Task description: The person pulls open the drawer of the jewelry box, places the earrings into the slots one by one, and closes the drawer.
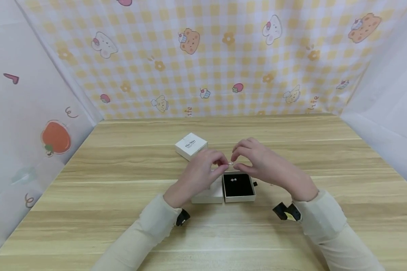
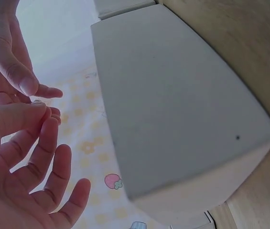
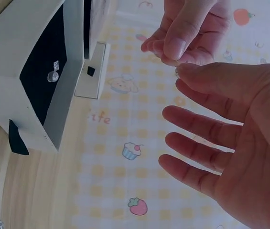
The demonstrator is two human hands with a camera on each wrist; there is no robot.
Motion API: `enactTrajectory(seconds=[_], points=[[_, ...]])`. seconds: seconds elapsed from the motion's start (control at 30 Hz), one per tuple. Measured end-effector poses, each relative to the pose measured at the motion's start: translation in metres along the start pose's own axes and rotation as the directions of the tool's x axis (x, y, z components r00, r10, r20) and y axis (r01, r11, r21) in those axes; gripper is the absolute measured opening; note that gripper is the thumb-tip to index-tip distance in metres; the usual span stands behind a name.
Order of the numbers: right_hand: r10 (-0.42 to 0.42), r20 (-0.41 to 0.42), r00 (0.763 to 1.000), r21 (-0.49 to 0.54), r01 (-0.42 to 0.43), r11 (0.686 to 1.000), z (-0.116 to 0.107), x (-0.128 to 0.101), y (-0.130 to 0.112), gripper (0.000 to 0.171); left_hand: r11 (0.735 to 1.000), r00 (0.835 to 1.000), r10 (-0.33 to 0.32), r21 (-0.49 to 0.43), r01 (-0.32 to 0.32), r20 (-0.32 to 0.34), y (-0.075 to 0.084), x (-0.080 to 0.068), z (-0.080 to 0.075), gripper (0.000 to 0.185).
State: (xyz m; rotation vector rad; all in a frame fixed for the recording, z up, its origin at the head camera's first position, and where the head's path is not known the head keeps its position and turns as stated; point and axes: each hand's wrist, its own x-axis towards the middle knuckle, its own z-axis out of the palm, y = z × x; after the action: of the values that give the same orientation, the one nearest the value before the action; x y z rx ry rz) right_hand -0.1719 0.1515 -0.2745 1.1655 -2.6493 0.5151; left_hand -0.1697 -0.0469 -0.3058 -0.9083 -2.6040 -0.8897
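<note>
Both hands meet just above the open black-lined box [image 1: 239, 186] on the table [image 1: 122, 226]. The left hand [image 1: 198, 175] and right hand [image 1: 264, 163] pinch one tiny earring [image 1: 230, 163] between fingertips; the box sits directly below, slightly nearer the right hand.

The patterned backdrop cloth [image 1: 224, 67] carries the letters "ite" in orange script at its lower edge, once near the middle and once toward the right; the same letters show in the right wrist view. The small white box [image 1: 191, 145] bears dark script on its lid, too small to read.
</note>
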Motion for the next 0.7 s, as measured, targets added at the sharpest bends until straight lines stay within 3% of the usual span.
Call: enactTrajectory(seconds=[0.7], points=[[0.025,0.03,0.999,0.021,-0.025,0.999,0.0023,0.0009,0.0002,0.006,1.0,1.0,0.004,-0.003,-0.004,-0.008,-0.0007,-0.0008,-0.0004,0.005]])
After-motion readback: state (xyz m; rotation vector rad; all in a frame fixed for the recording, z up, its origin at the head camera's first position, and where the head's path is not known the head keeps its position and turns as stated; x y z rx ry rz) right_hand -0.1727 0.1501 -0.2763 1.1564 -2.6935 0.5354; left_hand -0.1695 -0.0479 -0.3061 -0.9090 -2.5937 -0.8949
